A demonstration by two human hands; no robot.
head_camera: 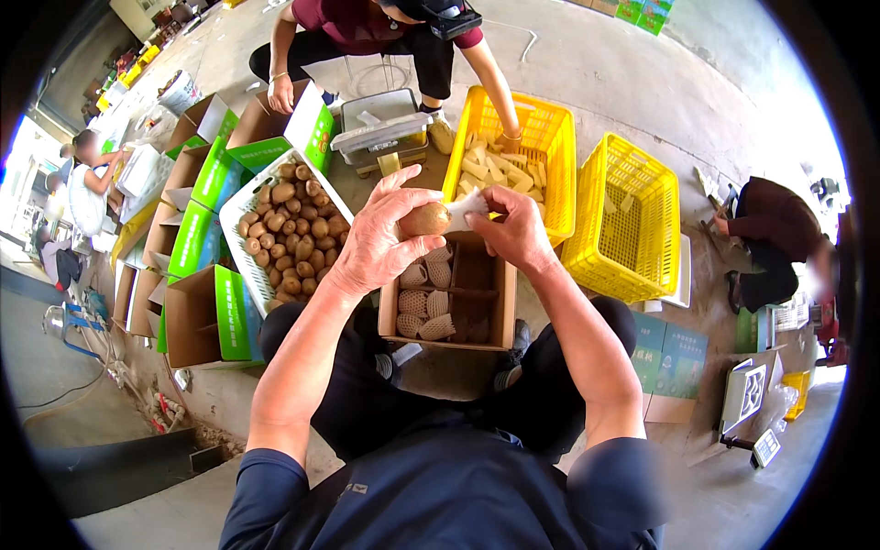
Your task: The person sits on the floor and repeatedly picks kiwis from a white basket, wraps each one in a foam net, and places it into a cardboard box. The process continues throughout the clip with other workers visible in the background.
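Observation:
Between thumb and fingers, my left hand point(378, 240) holds a brown kiwifruit point(425, 220). A white foam net sleeve point(466, 210) is pinched in my right hand point(512, 223), its near end touching or close against the fruit. Below both hands stands a divided cardboard box point(388, 331) between my knees. Its left compartments hold several foam-netted fruits point(426, 313); the right ones look dark inside. To the left, a white plastic crate point(237, 251) is heaped with loose kiwifruit point(295, 230). Beyond my right hand, pale foam sleeves point(502, 168) lie in a yellow crate point(560, 141).
Opposite me a person point(371, 34) reaches into the yellow crate. A second yellow crate point(622, 268) stands to the right, past it another seated person point(770, 234). Green-printed cartons point(199, 234) line the left. A lidded plastic tub point(378, 127) sits ahead; a scale point(742, 395) stands far right.

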